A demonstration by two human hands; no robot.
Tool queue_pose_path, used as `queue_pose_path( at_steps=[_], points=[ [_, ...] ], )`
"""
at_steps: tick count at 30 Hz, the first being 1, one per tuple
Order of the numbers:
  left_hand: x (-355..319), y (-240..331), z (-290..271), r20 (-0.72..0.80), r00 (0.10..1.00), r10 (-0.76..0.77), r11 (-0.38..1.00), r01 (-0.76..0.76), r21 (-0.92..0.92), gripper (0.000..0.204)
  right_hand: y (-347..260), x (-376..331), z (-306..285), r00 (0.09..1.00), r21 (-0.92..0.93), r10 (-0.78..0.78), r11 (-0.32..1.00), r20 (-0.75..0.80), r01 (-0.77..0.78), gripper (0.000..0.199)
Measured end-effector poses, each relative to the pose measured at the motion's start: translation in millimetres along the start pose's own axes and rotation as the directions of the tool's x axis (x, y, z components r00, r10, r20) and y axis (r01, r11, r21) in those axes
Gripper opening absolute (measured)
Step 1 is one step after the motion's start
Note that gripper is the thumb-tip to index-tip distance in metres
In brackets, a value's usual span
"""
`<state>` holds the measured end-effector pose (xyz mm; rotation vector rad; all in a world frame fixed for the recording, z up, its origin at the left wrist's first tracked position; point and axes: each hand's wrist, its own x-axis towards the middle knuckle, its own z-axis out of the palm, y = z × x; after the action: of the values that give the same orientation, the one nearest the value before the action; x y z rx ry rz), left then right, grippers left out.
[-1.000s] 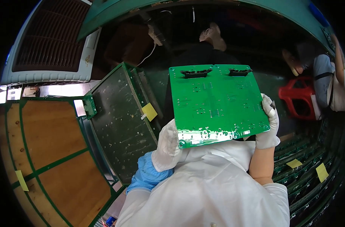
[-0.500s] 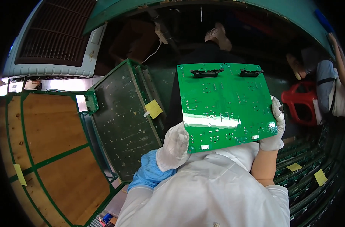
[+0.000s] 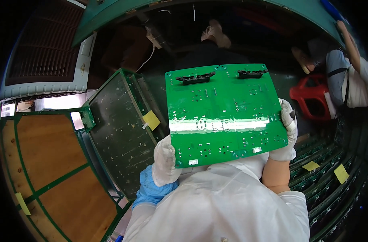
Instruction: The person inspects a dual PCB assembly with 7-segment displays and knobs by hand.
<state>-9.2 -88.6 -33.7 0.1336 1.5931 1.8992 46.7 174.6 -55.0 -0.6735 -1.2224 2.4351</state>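
Observation:
A large green circuit board (image 3: 224, 109) is held up before my chest, its soldered face toward me and a bright band of light across it. Two black connectors, a left one (image 3: 195, 78) and a right one (image 3: 252, 74), sit along its far edge. My left hand (image 3: 165, 161), in a white glove with a blue sleeve cover at the wrist, grips the near left corner; its fingertips are partly hidden. At the right edge my right hand (image 3: 287, 130), gloved in white with the forearm bare, closes round the board, some fingers hidden beneath it.
A dark speckled panel (image 3: 115, 121) with a yellow note (image 3: 151, 120) stands to my left, beside a wood-panelled green frame (image 3: 54, 137). Dark slotted racks (image 3: 325, 193) are at the near right. A red stool (image 3: 311, 99) and another person (image 3: 353, 80) are at the far right.
The board and both hands have shifted left in the picture, still in the same grip. The surroundings have swung slightly too, and the light band now reaches farther across the board.

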Motion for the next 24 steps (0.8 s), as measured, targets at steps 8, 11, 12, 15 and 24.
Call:
queue_pose_path(
  at_steps=[8,11,12,15,24],
  points=[
    [-3,6,0,0.035,0.999,-0.007,1.0,0.006,0.027,0.072,1,-4,6,1.0,-0.029,-0.024,0.999,-0.002,0.024,0.029],
    [-5,9,6,-0.012,1.0,0.005,0.995,-0.006,-0.098,0.075,3,-4,5,1.0,-0.037,-0.022,0.999,-0.005,0.021,0.029],
    [-5,11,7,-0.016,1.0,-0.023,0.991,0.021,-0.13,0.077,4,-4,4,1.0,-0.043,-0.023,0.999,-0.001,0.023,0.029],
    [-2,11,7,-0.014,0.999,-0.039,0.988,0.037,-0.153,0.078,3,-1,1,1.0,-0.03,0.018,0.999,0.004,-0.018,0.037],
    [6,-1,1,-0.02,0.999,0.026,0.997,-0.028,-0.077,0.074,-4,5,-3,0.999,-0.048,-0.024,0.999,0.023,0.025,0.033]
  ],
)
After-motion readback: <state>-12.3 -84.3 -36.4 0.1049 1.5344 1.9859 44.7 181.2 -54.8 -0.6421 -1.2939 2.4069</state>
